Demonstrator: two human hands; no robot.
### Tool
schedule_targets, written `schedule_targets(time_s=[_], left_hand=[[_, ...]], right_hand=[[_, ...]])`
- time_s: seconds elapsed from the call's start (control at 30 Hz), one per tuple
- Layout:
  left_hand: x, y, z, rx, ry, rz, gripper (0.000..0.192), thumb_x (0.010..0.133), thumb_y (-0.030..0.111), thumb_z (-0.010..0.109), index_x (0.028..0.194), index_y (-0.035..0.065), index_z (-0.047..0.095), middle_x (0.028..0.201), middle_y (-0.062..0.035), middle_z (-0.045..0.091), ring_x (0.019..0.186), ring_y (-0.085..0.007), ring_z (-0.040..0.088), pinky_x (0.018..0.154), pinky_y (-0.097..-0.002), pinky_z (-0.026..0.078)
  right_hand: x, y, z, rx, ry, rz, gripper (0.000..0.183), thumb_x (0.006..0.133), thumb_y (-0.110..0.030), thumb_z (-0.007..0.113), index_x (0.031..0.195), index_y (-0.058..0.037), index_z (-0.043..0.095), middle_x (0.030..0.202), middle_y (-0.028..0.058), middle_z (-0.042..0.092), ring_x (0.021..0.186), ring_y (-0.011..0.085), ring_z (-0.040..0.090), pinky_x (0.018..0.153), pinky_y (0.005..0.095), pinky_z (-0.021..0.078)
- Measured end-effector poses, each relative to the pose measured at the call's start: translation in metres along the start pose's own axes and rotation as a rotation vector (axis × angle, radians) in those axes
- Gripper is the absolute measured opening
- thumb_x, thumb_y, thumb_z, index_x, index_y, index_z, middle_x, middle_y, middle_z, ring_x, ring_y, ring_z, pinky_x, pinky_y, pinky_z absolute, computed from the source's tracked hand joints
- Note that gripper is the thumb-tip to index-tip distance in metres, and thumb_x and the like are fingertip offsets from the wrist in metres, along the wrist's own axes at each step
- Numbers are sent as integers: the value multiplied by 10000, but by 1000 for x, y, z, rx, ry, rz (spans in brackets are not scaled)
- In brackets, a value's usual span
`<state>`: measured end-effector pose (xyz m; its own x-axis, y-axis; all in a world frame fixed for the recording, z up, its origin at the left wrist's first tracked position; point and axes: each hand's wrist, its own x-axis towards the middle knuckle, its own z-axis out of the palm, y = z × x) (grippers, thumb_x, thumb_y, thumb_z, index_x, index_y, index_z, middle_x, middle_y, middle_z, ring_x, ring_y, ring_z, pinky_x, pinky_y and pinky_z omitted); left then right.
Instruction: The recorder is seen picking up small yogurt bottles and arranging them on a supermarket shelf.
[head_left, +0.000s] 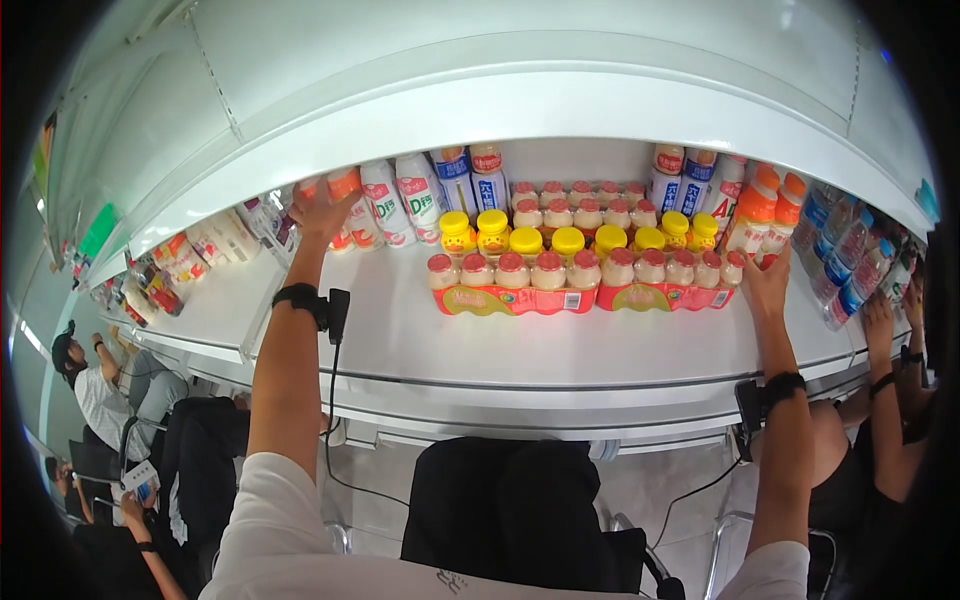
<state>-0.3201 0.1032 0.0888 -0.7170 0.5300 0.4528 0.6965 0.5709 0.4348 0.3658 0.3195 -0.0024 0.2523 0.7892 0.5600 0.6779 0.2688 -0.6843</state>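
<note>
My left hand (324, 212) reaches onto the white shelf (480, 352), its fingers around an orange-capped bottle (345, 182) at the left of the drinks. On the right, my right hand (768, 279) touches the lower part of orange-topped bottles (756, 206); its grip is partly hidden. Between the hands stand two red-wrapped packs of small red-lidded bottles (514, 292). Behind them is a row of yellow-capped bottles (566, 241), then more red-lidded bottles (581, 216). White bottles (416, 195) and blue-and-white cans (454, 187) stand upright at the back.
Water bottles (847, 262) stand to the right, near another person's hands (879, 322). More bottles and packs (223, 236) fill the shelf at left. The upper shelf's edge (525, 105) overhangs the drinks. Black cables hang from both wrists' devices. Other people sit at far left.
</note>
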Motion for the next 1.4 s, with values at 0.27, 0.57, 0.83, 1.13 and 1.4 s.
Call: schedule_targets(time_s=[0.27,0.57,0.83,1.13,1.4], left_hand=[[-19,2,7,-259,108,104,895,698,600,742,1419,137,483,1522,-258,94,1388,-437,85,1119,-494,226],[-52,-37,14,-401,421,301,698,788,307,795,1374,70,500,1513,-229,128,1357,-393,287,1104,-426,328],[-96,-30,-14,-515,394,331,569,833,249,767,1308,45,531,1497,-203,131,1329,-348,317,1089,-410,335],[-111,6,-48,-397,279,259,567,799,291,778,1283,65,587,1473,-238,235,1369,-394,272,1102,-436,312],[-106,51,-28,-328,233,259,623,749,414,790,1193,6,636,1464,-248,256,1302,-402,379,1058,-422,380]], right_hand=[[4,3,-13,-44,19,35,1026,729,-390,822,1492,-31,238,1421,254,407,1307,383,438,1076,436,386],[1,-10,-6,-6,25,8,1015,736,-390,811,1493,-34,235,1411,256,415,1297,392,443,1072,437,387],[-7,-16,-10,-48,6,30,1017,736,-399,811,1491,-33,236,1403,262,420,1287,396,450,1064,436,391],[-3,-11,-9,-77,7,51,1003,744,-432,799,1486,-42,249,1370,260,452,1259,400,474,1039,448,407],[-5,-15,-7,-98,-6,80,1013,744,-438,796,1495,-54,236,1396,249,432,1274,396,461,1044,451,402]])
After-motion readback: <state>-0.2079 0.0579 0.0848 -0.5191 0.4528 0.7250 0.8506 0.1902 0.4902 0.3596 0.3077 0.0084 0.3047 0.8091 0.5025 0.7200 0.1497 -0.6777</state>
